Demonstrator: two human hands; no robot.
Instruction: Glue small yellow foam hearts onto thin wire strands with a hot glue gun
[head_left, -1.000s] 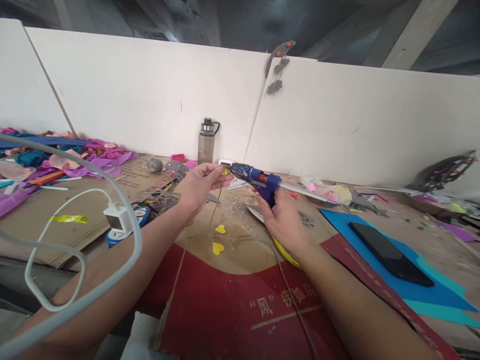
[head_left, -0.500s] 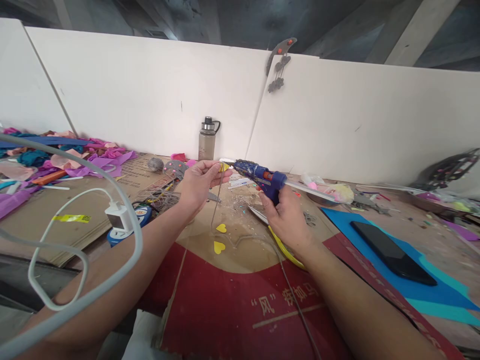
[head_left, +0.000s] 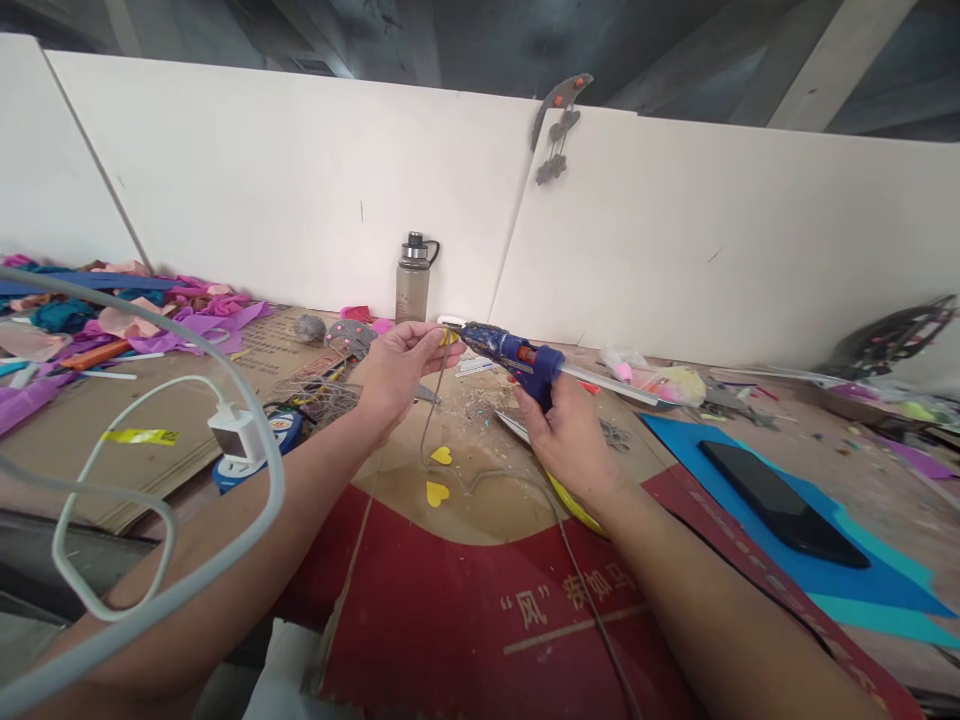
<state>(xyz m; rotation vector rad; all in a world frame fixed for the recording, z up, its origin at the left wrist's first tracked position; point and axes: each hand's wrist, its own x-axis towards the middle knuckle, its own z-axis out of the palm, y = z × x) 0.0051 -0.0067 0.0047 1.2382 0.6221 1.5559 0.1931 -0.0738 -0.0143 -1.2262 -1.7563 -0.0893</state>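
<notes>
My left hand (head_left: 405,362) pinches a small yellow heart cutout (head_left: 448,337), partly hidden by the fingers. A thin grey cord (head_left: 430,425) hangs down from it and runs across the cardboard. My right hand (head_left: 571,425) is wrapped round the handle of a blue glue gun (head_left: 517,352), whose nozzle meets or nearly meets the heart. From its rear sticks a clear glue stick (head_left: 611,384). Two more yellow hearts, an upper heart (head_left: 442,456) and a lower heart (head_left: 437,494), lie on the cardboard. Yellow-handled scissors (head_left: 574,505) rest partly beneath my right hand.
A grey bottle (head_left: 413,280) stands against the white partition (head_left: 285,190). At right, a black phone (head_left: 784,503) lies on blue sheets (head_left: 892,575). A white charger (head_left: 238,436) and cable loop at left. Crumpled coloured paper (head_left: 180,318) lies at far left.
The glue gun has shifted slightly left, its nozzle further over the yellow heart. My right hand has moved left with it, while my left hand stays almost in place.
</notes>
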